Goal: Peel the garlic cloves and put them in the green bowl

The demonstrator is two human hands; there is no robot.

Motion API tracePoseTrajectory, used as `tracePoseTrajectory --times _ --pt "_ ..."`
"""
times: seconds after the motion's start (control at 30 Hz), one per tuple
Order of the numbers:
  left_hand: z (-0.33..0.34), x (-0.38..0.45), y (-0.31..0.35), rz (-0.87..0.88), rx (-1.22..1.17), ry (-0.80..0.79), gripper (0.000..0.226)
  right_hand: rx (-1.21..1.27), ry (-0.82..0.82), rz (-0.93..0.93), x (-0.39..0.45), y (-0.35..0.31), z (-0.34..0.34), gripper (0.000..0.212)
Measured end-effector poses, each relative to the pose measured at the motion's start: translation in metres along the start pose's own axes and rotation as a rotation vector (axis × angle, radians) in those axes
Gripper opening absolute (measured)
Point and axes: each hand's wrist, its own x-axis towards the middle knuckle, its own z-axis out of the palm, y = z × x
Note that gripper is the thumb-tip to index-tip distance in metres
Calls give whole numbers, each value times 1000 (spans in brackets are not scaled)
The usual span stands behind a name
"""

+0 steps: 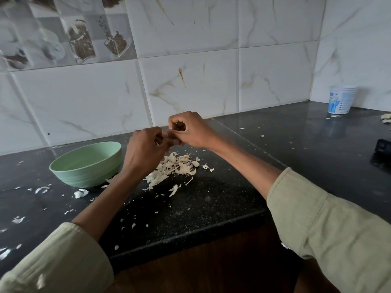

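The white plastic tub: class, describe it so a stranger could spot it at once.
Follow the black stone counter to its far right corner, where the marble-tiled walls meet. The white plastic tub stands upright there, alone, with blue print on its side; nothing else on the counter stands as tall.

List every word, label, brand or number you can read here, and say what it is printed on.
No text here is readable.
White tub in the far right corner of the counter: blue printing and small icons, too small and blurred to read.
Green bowl: no markings show.
Picture tiles on the wall: images only, no lettering to be made out.
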Motion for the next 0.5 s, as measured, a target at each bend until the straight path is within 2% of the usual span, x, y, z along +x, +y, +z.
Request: tracePoseTrajectory --times 0.1,0.23,0.4,0.5 --pt "0 1 -3 -29 0 44 25 -41 14 -34 1 -3 3 30" --pt "3 1 -7 -81 48 73 24 -177 0 -50 1 -5 7 33" --pt "8 -1 -2 -146 -111 68 23 -52 49 37 1 -5 8 29" --pt "9 -3 -3 -233 -171 100 20 -130 102 19 1 -7 18 19"
